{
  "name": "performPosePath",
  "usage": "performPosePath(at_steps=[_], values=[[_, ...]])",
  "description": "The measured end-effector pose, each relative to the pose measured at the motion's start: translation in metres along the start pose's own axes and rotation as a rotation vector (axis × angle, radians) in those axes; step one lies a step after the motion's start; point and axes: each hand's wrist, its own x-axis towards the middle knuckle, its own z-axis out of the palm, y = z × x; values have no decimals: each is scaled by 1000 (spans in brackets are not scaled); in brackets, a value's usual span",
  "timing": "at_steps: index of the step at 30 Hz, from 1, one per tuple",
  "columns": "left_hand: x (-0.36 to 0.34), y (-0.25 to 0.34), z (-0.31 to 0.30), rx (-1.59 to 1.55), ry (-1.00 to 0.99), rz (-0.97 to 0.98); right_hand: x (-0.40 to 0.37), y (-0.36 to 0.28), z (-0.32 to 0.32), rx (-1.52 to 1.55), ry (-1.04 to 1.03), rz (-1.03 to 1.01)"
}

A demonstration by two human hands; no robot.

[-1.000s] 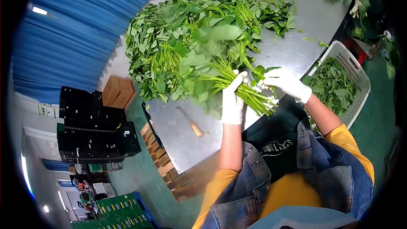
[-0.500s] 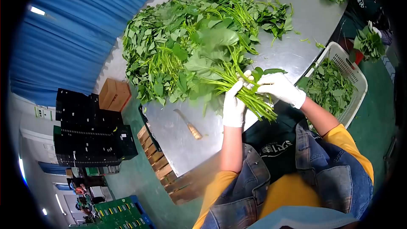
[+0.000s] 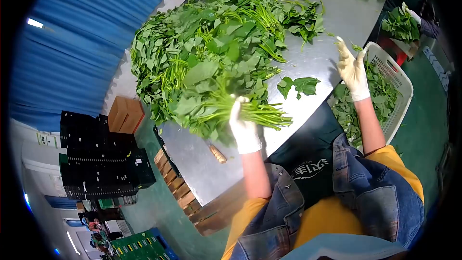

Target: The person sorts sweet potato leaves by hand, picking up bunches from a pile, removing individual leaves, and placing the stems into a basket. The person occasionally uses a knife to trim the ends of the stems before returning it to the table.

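My left hand (image 3: 246,132), in a white glove, is closed around the stems of a bunch of leafy greens (image 3: 267,114). The stem ends point right and the leaves spread left over the table. My right hand (image 3: 354,72), gloved too, is raised by the table's right edge, fingers apart, holding nothing. Between my hands, a few loose leaves (image 3: 303,86) lie on the metal table (image 3: 195,175). A knife with a wooden handle (image 3: 217,153) rests near the front; its blade is mostly hidden by leaves. A large heap of greens (image 3: 166,43) covers the table beyond my left hand.
A white plastic basket (image 3: 403,103) with greens in it stands at the table's right side. Across on the right, a co-worker's gloved hand (image 3: 411,13) holds a bunch. Black crates (image 3: 98,159) and a cardboard box (image 3: 125,114) are stacked at left. A wooden pallet (image 3: 175,185) lies under the table.
My right hand has left the bunch, moved right and up, and opened. My left hand has shifted left with the bunch. The loose leaves are now on the table.
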Motion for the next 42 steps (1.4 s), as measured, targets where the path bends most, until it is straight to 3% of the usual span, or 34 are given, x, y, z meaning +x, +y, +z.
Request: performPosePath(at_steps=[2,4,6,8,11,12,14,15,16,18,20,21,22,24,26,28,30,32,34,36,38,39,40,42], values=[[0,4,1,41,17,12,24,11,-12,-245,57,157],[-9,6,19,77,-59,47,45,36,-18,-1083,-8,268],[-14,4,15,125,-35,24,75,78,-35,-1465,16,361],[-20,2,9,551,6,182,98,112,-62,-2111,-99,4],[-38,14,20,668,-18,259,116,135,-69,-2565,-220,45],[-35,21,15,354,4,156,117,134,-71,-2560,-221,39],[-36,30,6,610,10,288,117,134,-76,-2321,-211,18],[-35,32,5,609,8,290,105,125,-39,-1841,33,333],[-36,33,3,562,24,257,105,110,-55,-1659,-684,27],[-34,29,0,510,42,206,80,96,-28,-1269,-562,180],[-25,20,-5,333,89,70,60,85,-19,-1193,-602,215],[-15,12,-21,490,-14,124,48,81,-9,-932,-230,562],[-17,7,-11,487,-21,115,40,76,-2,-860,-268,555],[-21,-3,6,505,-18,42,28,72,3,-902,-210,555],[-17,-8,19,706,-44,120,21,68,6,-937,-207,597],[-5,-15,20,626,6,54,16,67,15,-969,-216,649],[-2,-17,30,523,-12,-10,9,72,30,-1163,-264,638],[-3,-14,50,608,7,-22,6,77,34,-1197,-311,616],[3,-14,62,930,105,-2,6,78,29,-1448,-454,634],[8,-17,41,783,76,-2,-1,80,30,-1428,-458,649],[4,-18,32,946,59,52,-6,80,28,-1617,-588,470],[4,-19,26,949,59,48,-8,77,37,-1656,-580,505],[6,-21,16,792,35,23,-8,77,36,-1655,-573,507],[9,-26,5,474,-17,-25,-5,75,35,-1638,-465,697]])
